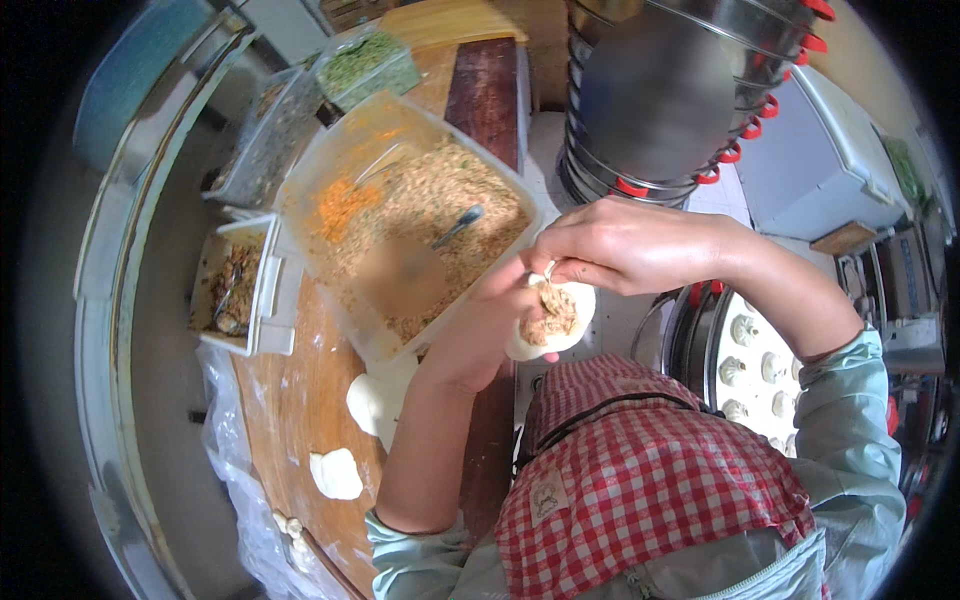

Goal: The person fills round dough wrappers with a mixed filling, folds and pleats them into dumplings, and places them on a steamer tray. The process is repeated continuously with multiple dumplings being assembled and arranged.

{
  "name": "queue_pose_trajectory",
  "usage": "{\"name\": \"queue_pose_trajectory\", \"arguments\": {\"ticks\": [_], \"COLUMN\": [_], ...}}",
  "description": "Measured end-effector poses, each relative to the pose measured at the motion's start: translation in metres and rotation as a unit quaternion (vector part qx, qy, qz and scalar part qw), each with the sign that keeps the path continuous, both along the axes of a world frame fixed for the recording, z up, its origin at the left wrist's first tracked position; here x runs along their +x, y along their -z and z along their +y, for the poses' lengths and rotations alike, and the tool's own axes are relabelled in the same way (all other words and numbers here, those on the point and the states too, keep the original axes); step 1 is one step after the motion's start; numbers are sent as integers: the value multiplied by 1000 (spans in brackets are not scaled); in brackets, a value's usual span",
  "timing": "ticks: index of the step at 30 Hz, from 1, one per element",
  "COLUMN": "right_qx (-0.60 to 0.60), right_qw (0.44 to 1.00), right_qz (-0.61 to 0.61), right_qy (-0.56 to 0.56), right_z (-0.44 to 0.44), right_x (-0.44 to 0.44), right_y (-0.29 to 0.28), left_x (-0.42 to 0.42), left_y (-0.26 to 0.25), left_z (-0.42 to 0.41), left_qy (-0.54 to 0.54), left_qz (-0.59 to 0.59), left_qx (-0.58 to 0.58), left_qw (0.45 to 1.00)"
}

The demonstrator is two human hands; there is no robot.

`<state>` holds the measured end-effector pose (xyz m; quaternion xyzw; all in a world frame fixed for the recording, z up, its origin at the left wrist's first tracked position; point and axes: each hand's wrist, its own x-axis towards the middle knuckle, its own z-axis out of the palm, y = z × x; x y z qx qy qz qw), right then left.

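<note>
A round dough wrapper (583, 304) with minced filling (553, 319) on it rests in my left hand (499, 311), whose fingers lie under and beside it. My right hand (607, 244) pinches the wrapper's upper edge between thumb and fingers, raising a small fold. To the left of my hands is a large plastic tub (409, 124) of minced filling with shredded orange bits and a spoon (459, 225) in it. Flat dough wrappers (336, 474) lie on the floured wooden table (281, 390), some partly hidden by my left forearm.
Stacked metal steamers (630, 189) with red handles stand beyond my hands. At right, a steamer tray (757, 382) holds several pleated buns. Smaller tubs of filling (240, 285) and chopped greens (364, 64) stand around the large tub. A rolling pin (330, 562) and plastic sheeting (232, 450) lie lower left.
</note>
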<state>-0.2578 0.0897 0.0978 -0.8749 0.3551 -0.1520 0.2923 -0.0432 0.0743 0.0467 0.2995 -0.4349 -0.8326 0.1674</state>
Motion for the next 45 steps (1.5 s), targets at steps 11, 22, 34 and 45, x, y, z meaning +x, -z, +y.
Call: {"name": "queue_pose_trajectory", "arguments": {"ticks": [11, 22, 34, 45], "right_qx": [-93, -121, -157, -135], "right_qw": [995, 987, 987, 983], "right_qz": [-32, -35, 41, -26], "right_qy": [12, 100, 23, 118], "right_z": [23, 29, 21, 32], "right_x": [-62, -82, -78, -72], "right_y": [16, 16, 14, 11], "left_x": [-64, -107, -100, -84], "left_y": [21, 26, 19, 19], "left_z": [25, 49, 28, 31], "left_qy": [-2, -154, -120, -173], "left_qz": [73, 130, 55, 26], "left_qx": [61, -60, 43, -133], "left_qw": [995, 978, 990, 975]}}
